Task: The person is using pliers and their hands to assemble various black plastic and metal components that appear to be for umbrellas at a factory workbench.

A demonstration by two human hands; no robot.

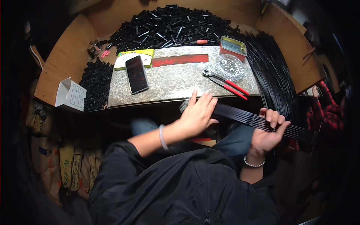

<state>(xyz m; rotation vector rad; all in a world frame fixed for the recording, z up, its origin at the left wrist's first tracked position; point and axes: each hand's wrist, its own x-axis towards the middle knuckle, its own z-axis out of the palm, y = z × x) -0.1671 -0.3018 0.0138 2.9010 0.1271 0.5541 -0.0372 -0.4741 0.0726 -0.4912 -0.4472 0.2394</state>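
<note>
Your right hand (269, 131) has its fingers curled around a bunch of thin black sticks (238, 114), with its palm turned up. Your left hand (198, 113) lies over the other end of the bunch, palm down, its fingers almost straight and its thumb held apart; I cannot tell how firmly it touches them. The sticks are in front of you, just past the near edge of the speckled gray surface (168, 84), and slant down to the right. On that surface, red-handled pliers (227, 85) lie near a clear round dish (228, 66), with a red tin (227, 51) just behind it. To the left, a dark phone (136, 75) partly covers a yellow and white box (148, 54). A big heap of black parts (165, 28) sits at the back, and many long black rods (273, 71) lie on the right.
</note>
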